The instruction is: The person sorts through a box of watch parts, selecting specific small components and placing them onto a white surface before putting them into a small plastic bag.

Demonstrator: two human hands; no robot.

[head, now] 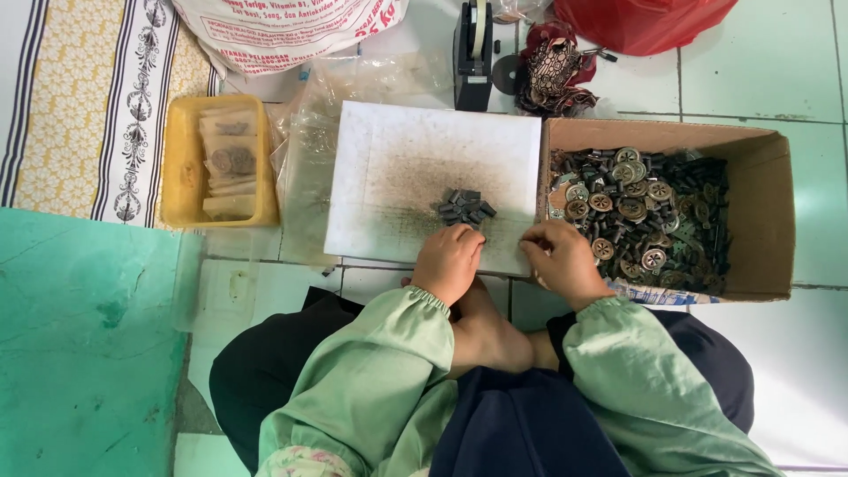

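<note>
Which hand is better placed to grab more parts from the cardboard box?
Probably the right hand: it rests at the sheet's edge, right beside the cardboard box. The left hand sits nearer the small dark pile.

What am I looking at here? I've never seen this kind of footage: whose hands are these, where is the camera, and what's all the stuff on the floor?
There is no machine: one camera worn on a person's head looks straight down at their own bare hands. The person sits on a tiled floor in green sleeves.

In front lies a smudged white sheet with a small pile of dark pieces. The left hand rests at the sheet's near edge, just below the pile. The right hand is curled beside it; whether it holds anything cannot be told.

To the right, a cardboard box holds round metal discs and dark bits. To the left stands a yellow tray of small packets. Behind are a tape dispenser and a red bag.
</note>
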